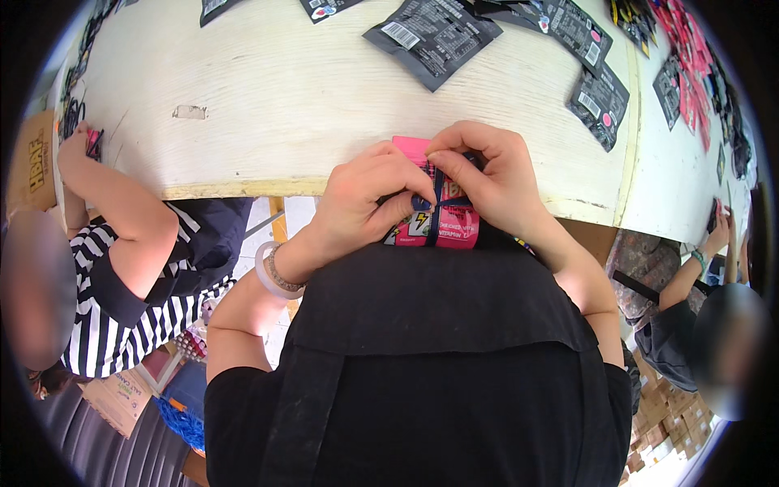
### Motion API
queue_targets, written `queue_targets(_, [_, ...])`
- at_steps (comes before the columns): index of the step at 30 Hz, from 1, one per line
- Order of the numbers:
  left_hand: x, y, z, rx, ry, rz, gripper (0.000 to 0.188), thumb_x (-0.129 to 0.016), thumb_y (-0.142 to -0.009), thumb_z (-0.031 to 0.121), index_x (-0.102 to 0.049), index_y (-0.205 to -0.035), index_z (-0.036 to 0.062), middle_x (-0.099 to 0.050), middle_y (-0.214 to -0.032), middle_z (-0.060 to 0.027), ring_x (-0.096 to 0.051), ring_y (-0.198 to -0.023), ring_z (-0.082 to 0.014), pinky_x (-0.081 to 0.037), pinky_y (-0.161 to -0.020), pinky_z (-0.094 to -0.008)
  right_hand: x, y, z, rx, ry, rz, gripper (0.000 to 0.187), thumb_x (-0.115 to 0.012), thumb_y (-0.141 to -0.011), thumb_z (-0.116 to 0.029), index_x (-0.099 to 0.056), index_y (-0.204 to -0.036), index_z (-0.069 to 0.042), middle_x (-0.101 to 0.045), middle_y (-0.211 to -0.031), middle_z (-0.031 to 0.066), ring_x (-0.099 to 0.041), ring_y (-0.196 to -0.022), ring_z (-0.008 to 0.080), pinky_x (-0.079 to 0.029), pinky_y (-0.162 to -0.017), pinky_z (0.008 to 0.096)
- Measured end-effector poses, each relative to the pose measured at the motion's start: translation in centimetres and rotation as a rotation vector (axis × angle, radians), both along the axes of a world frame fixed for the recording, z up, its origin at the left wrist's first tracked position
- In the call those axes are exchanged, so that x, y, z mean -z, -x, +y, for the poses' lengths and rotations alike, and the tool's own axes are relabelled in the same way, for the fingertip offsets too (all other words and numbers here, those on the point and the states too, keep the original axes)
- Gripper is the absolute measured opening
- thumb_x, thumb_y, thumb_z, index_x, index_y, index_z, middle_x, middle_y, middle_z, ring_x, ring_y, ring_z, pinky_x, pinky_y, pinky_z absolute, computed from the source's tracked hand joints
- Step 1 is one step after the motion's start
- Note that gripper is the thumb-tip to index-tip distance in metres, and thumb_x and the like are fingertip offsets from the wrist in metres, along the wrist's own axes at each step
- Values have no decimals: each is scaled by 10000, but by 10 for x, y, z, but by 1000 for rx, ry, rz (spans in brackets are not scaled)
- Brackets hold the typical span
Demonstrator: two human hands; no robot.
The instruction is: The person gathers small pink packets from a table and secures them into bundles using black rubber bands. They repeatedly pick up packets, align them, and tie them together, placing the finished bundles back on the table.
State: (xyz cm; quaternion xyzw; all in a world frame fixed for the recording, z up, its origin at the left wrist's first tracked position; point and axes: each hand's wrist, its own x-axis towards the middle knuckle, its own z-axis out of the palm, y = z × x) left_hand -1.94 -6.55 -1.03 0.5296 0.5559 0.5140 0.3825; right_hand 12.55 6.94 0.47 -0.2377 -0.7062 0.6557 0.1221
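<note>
Close to my body, at the table's near edge, is a pink printed packet (457,234). Dark ribbon (436,221) crosses it lengthwise and sideways, meeting near the middle. My left hand (365,193) is closed at the packet's left side, thumb and forefinger pinching a dark piece of the ribbon. From the other side my right hand (495,166) pinches the ribbon near the packet's upper part with thumb and forefinger. The fingers cover part of the ribbon, so I cannot tell whether it is knotted.
Ahead on the white table (268,122) lie several black pouches (434,40), with a pile of pink packets (686,49) at the far right. One co-worker in a striped top (122,316) sits at left, another person's hand (716,231) works at right. A cardboard box (36,162) stands far left.
</note>
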Motion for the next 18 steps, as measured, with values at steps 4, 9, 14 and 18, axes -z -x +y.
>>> queue_targets(4, [-12,-7,-3,-72,341,-223,332,-721,-777,-6,-474,-994,36,-663,-805,-43,-601,-739,-55,-450,-612,-187,-15,-9,7,-113,219,-2,126,-698,-817,-106,-628,-852,-7,-543,-616,7,-458,-591,41,-351,-531,212])
queue_targets(9, [-8,-9,-3,-144,336,-220,380,-786,-722,53,-498,-967,27,-672,-758,-52,-588,-643,-62,-460,-577,-210,-18,-4,8,-268,-142,-106,162,-730,-786,-169,-657,-821,-29,-601,-605,77,-563,-541,135,-405,-504,263])
queue_targets(14, [-1,-6,-7,-180,244,-215,392,-784,-721,33,-480,-968,43,-673,-768,-36,-567,-639,-39,-426,-562,-188,-12,2,3,-177,52,-11,80,-674,-834,-91,-656,-826,-13,-643,-655,66,-586,-577,110,-427,-530,256])
queue_targets(18, [-5,-12,-7,-213,196,-480,371,-749,-735,-15,-479,-981,52,-655,-777,-25,-545,-669,-22,-409,-594,-177,-2,5,12,-120,413,24,77,-645,-871,-56,-627,-897,15,-650,-737,33,-558,-664,49,-427,-603,199])
